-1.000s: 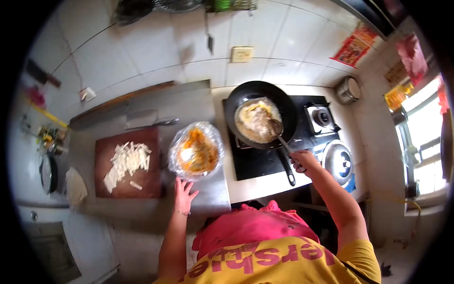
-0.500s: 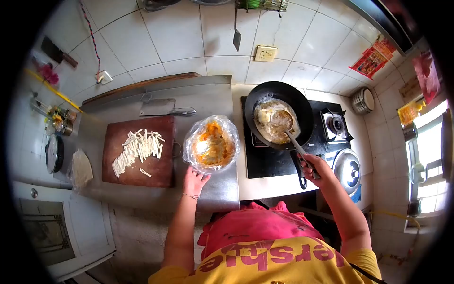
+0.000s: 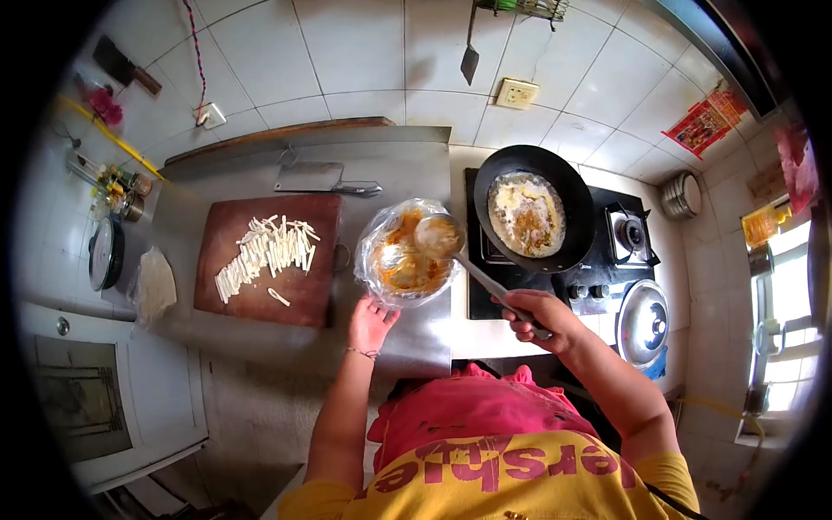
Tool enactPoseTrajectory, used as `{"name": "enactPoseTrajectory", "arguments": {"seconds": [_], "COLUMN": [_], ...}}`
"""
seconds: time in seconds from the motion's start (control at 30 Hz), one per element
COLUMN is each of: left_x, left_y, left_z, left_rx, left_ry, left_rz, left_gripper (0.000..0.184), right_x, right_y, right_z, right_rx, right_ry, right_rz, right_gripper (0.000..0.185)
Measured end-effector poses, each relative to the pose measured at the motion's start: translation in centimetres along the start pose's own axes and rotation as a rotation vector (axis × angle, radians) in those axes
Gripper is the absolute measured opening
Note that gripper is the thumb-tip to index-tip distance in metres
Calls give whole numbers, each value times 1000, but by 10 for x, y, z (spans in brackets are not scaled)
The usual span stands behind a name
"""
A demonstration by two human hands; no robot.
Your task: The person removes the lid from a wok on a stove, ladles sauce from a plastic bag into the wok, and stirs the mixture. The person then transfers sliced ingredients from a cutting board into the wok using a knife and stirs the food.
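My right hand [image 3: 546, 321] is wrapped around the handle of a metal ladle [image 3: 490, 284]. The ladle's cup is over the right side of a bowl lined with clear plastic [image 3: 381, 276]; orange-brown residue coats the inside. At the bowl's near edge, my left hand [image 3: 374, 324] grips the rim, its fingertips partly hidden beneath. To the right, a black wok [image 3: 576, 217] sits on the stove with bubbling, pale yellow-brown liquid [image 3: 526, 217] in it. Left of the bowl, pale cut strips [image 3: 264, 256] lie on a brown cutting board [image 3: 303, 303].
A cleaver [image 3: 310, 177] lies behind the board on the steel counter [image 3: 399, 338]. The gas stove [image 3: 485, 299] has a second burner [image 3: 631, 232] at right. A shiny pot lid [image 3: 643, 322] rests at its front right, and a plastic bag [image 3: 154, 290] left of the board.
My right hand has brought the ladle leftward out of the wok and over the bowl. My left hand stays at the bowl's rim. The camera view has shifted slightly.
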State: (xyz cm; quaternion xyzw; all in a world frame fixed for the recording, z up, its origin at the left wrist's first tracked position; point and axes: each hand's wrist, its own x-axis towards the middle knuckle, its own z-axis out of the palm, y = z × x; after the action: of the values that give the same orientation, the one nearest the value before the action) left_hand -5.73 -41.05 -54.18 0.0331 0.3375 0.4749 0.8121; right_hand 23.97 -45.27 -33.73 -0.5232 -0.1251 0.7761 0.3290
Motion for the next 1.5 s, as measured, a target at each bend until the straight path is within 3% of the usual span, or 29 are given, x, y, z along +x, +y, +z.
{"name": "enactPoseTrajectory", "arguments": {"seconds": [0.03, 0.1, 0.13, 0.2, 0.33, 0.4, 0.47, 0.5, 0.53, 0.57, 0.6, 0.67, 0.83, 0.97, 1.27, 1.3, 1.33, 1.4, 1.43, 1.5], "left_x": [1, 2, 3, 5, 7, 5, 10, 16, 22, 33, 34, 34, 19, 19, 17, 15, 14, 12, 12, 13], "left_y": [-3, -6, -7, -8, -4, 2, 11, 13, 14, 16, 19, 24, 11, -6, -3, -3, -4, -3, -2, 0], "left_z": [-4, -3, -4, -6, -1, 9, 22, 24, 24, 18, 23, 32, 22, 20, 25, 26, 27, 29, 29, 28], "left_rx": [31, 79, 76, 142, 243, 299, 365, 565, 766, 809, 810, 405, 391, 274, 248, 248, 246, 241, 237, 227], "left_ry": [-7, 16, 19, 26, 148, 310, 332, 341, 349, 286, 284, 320, 194, 106, 148, 151, 145, 139, 140, 143], "left_rz": [6, 10, 14, 48, 115, 301, 320, 274, 224, 350, 349, 301, 38, 33, 7, 10, 22, 36, 40, 45], "left_gripper": [20, 19, 19, 21, 23, 26, 28, 26, 24, 23, 23, 20, 24, 16, 13, 13, 12, 12, 11, 11], "right_x": [13, 39, 45, 52, 40, 36, 34, 36, 40, 42, 43, 45, 28, 23, 69, 64, 68, 74, 72, 65], "right_y": [3, 7, 10, 12, 9, 6, 2, 2, 1, 1, 3, 2, 6, 13, 21, 15, 18, 25, 23, 18], "right_z": [2, 2, 3, 9, 15, 13, 11, 10, 8, 5, 4, 3, 4, -2, -9, 5, 2, -1, 1, 9], "right_rx": [-3, -471, -475, -1361, -1582, -1650, -1717, -1718, -1714, -1710, -1709, -1639, -1447, -1362, -1357, -1209, -1211, -271, -16, -10], "right_ry": [-1, 73, 69, 291, 420, 445, 468, 470, 500, 530, 532, 558, 498, 454, 315, 297, 295, 68, 42, 58], "right_rz": [2, -97, -95, -801, -766, -755, -660, -663, -653, -641, -640, -615, -741, -695, -553, -301, -302, 73, 183, 167], "right_gripper": [18, 16, 16, 17, 21, 22, 22, 22, 22, 22, 22, 22, 23, 22, 20, 17, 17, 15, 14, 14]}}
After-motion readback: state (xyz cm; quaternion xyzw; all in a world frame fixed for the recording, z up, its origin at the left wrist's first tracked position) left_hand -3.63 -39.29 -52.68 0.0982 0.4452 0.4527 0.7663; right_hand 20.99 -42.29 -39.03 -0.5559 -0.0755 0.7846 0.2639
